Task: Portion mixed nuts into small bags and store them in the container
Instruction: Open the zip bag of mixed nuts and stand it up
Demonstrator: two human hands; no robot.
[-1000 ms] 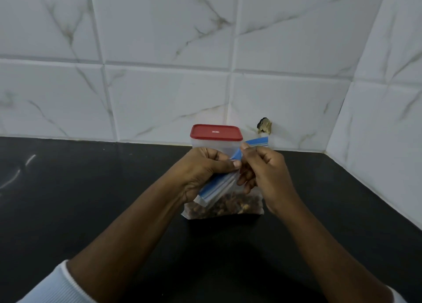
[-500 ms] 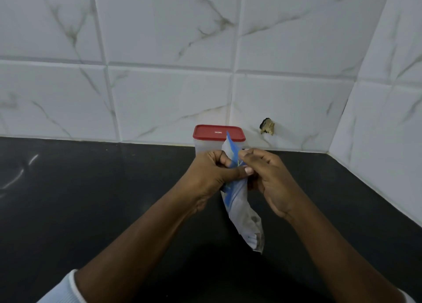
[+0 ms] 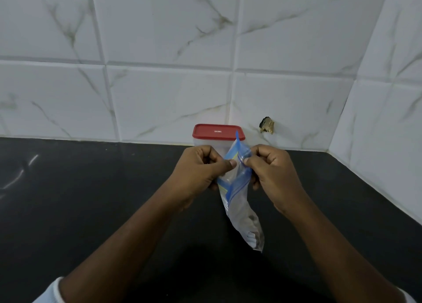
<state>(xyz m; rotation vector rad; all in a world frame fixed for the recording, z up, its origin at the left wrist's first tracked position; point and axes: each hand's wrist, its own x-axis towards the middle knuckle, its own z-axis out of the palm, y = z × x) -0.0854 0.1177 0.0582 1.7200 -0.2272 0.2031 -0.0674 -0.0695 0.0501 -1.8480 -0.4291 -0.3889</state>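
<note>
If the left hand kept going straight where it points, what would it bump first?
Apart from the zip bag it pinches, the left hand would probably meet the red-lidded container standing behind it; how far back is hard to judge.

zip bag (image 3: 242, 213): clear, blue seal, hanging mouth-up | container (image 3: 217, 132): translucent, red-lidded, upright behind bag
</note>
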